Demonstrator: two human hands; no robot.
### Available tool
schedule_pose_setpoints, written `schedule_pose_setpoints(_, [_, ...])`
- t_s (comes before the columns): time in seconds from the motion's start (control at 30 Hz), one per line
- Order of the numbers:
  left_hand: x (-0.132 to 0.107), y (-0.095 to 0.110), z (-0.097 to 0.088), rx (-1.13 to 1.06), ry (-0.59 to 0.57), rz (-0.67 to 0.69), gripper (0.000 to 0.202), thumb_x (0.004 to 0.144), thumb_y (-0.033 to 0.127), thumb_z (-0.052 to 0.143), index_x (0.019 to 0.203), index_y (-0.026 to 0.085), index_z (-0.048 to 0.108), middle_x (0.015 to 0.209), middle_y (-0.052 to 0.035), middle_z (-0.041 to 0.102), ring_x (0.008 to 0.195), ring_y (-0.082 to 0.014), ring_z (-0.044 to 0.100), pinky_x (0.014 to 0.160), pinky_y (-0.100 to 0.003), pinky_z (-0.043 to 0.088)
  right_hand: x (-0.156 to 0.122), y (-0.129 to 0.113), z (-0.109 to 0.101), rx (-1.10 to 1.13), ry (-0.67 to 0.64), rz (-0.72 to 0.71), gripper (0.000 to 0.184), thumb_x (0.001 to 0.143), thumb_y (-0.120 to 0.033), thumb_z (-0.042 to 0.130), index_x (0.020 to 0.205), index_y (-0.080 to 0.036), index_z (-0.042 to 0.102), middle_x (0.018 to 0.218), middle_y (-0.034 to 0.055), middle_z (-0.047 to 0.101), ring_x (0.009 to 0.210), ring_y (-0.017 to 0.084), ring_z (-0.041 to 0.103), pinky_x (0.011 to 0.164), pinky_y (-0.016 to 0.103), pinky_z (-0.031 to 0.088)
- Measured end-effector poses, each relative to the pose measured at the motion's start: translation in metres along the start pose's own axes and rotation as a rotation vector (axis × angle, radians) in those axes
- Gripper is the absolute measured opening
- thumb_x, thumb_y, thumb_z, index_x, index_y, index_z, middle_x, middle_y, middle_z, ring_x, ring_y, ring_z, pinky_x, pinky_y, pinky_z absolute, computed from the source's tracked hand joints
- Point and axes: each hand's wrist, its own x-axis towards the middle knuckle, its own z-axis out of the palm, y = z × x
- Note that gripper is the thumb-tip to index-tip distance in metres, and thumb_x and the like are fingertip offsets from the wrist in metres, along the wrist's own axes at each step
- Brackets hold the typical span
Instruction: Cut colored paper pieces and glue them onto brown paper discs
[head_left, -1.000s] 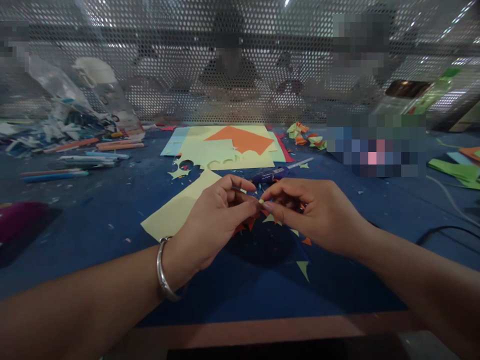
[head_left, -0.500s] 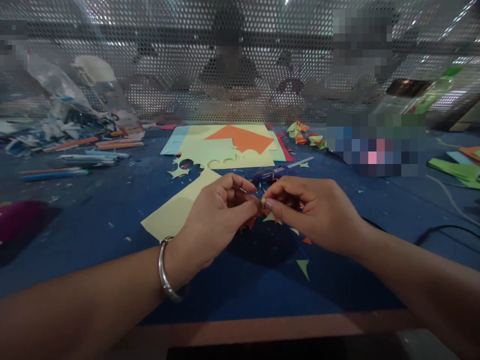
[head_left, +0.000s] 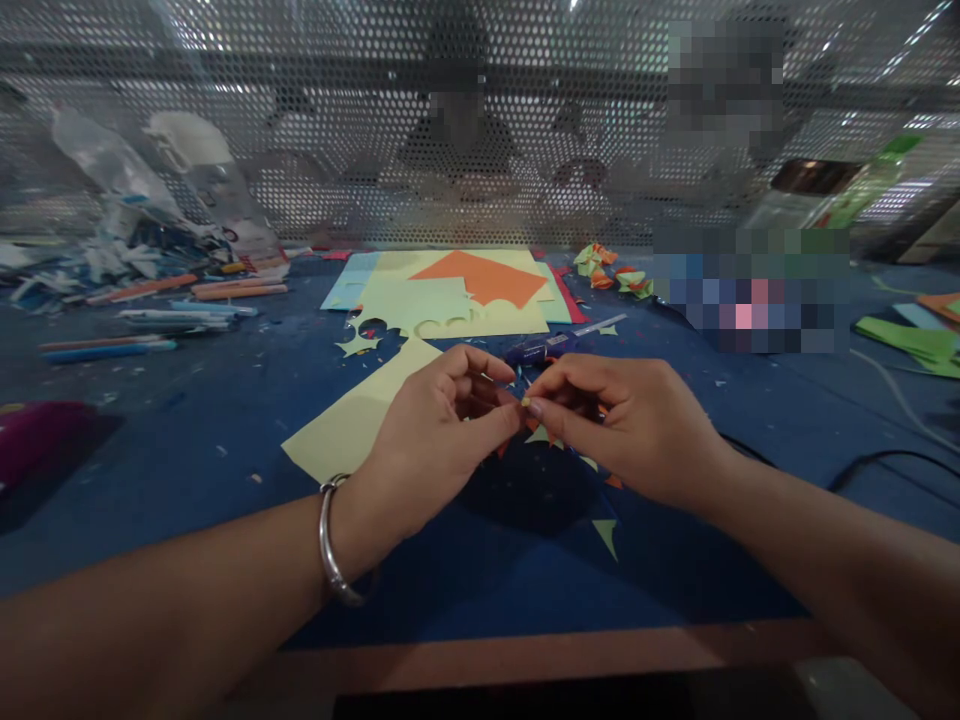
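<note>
My left hand (head_left: 450, 425) and my right hand (head_left: 619, 415) meet fingertip to fingertip above the blue table (head_left: 525, 580). Between the right thumb and forefinger is pinched a tiny pale yellow piece (head_left: 526, 402), perhaps paper. The left thumb and a finger close against the same spot; the left forefinger arches above it. Just beyond the hands lies a purple glue gun (head_left: 536, 350). Under and beside the fingers are pale green paper scraps (head_left: 606, 537) and orange ones (head_left: 614, 481). A pale yellow paper sheet (head_left: 337, 430) lies partly behind my left hand.
Stacked coloured paper (head_left: 510, 318), with an orange sheet (head_left: 480, 275) on top, lies at the back. Pencils (head_left: 150, 345) and a bottle (head_left: 217, 190) stand or lie left, a magenta object (head_left: 37, 440) nearer. Crumpled paper (head_left: 592, 262) and a black cable (head_left: 892, 455) are right.
The hands stay in nearly the same place. The fingertips have shifted slightly around the tiny piece, and less of it shows now.
</note>
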Motion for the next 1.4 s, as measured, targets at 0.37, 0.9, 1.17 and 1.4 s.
schedule_pose_setpoints(0.37, [0.0012, 0.0005, 0.0013, -0.033, 0.012, -0.007, 0.021, 0.075, 0.016, 0.073, 0.091, 0.018, 0.059, 0.074, 0.0041, 0.064, 0.064, -0.0096, 0.061, 0.061, -0.023, 0.047, 0.0014, -0.0035, 0.0006, -0.044, 0.018, -0.046, 0.012, 0.09, -0.012, 0.063, 0.081, -0.014, 0.071, 0.064, -0.0041, 0.064, 0.054, 0.005, 0.052, 0.05, 0.018, 0.038])
schedule_pose_setpoints(0.9, [-0.0001, 0.0013, 0.0016, -0.137, 0.01, -0.061, 0.016, 0.08, 0.02, 0.074, 0.09, 0.018, 0.061, 0.075, 0.004, 0.065, 0.062, -0.0079, 0.061, 0.059, -0.022, 0.045, 0.002, -0.0013, 0.0007, -0.021, 0.041, 0.016, 0.01, 0.09, -0.017, 0.064, 0.083, -0.016, 0.072, 0.064, -0.0045, 0.064, 0.05, 0.005, 0.047, 0.048, 0.021, 0.036])
schedule_pose_setpoints(1.17, [-0.0016, 0.0027, 0.0031, -0.173, 0.011, -0.052, 0.018, 0.079, 0.02, 0.076, 0.09, 0.017, 0.063, 0.074, 0.0033, 0.065, 0.067, -0.0091, 0.062, 0.065, -0.022, 0.048, 0.002, -0.0017, 0.001, 0.071, 0.072, 0.075, 0.01, 0.089, -0.02, 0.066, 0.082, -0.016, 0.071, 0.065, -0.0023, 0.068, 0.053, 0.007, 0.053, 0.049, 0.021, 0.039])
schedule_pose_setpoints(1.4, [-0.003, 0.0052, 0.0039, -0.163, 0.016, -0.076, 0.022, 0.078, 0.02, 0.077, 0.093, 0.017, 0.06, 0.079, 0.002, 0.067, 0.073, -0.0107, 0.064, 0.07, -0.023, 0.051, 0.0022, -0.0023, 0.0008, 0.08, 0.079, 0.069, 0.009, 0.089, -0.02, 0.066, 0.083, -0.016, 0.071, 0.065, -0.0018, 0.068, 0.052, 0.007, 0.052, 0.048, 0.021, 0.039])
